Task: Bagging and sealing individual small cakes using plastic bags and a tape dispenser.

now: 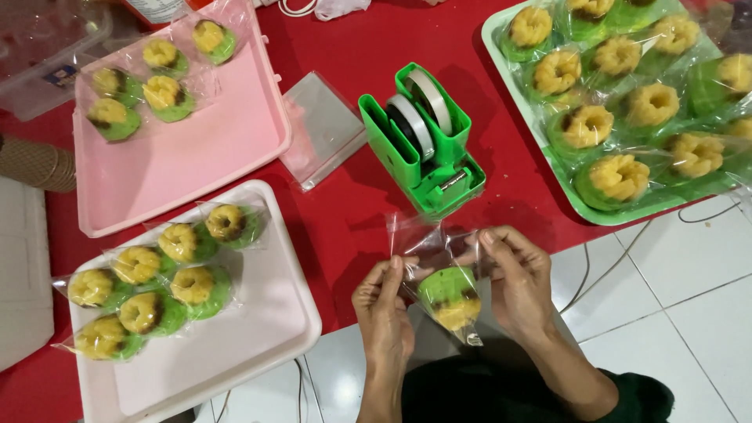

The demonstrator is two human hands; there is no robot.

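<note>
Both my hands hold one clear plastic bag [427, 247] with a green and yellow cake [452, 298] inside it, low in the middle of the view. My left hand [384, 301] pinches the bag's left edge. My right hand [513, 278] grips its right side near the top. The bag's open end points up toward a green tape dispenser [427, 137] with two rolls, which stands on the red table just beyond my hands.
A green tray [548, 168] at right holds several bagged cakes. A white tray [266, 313] at lower left and a pink tray [204, 149] at upper left hold several more. A stack of empty clear bags [321, 125] lies beside the dispenser. White tiled floor [689, 274] lies below the table edge.
</note>
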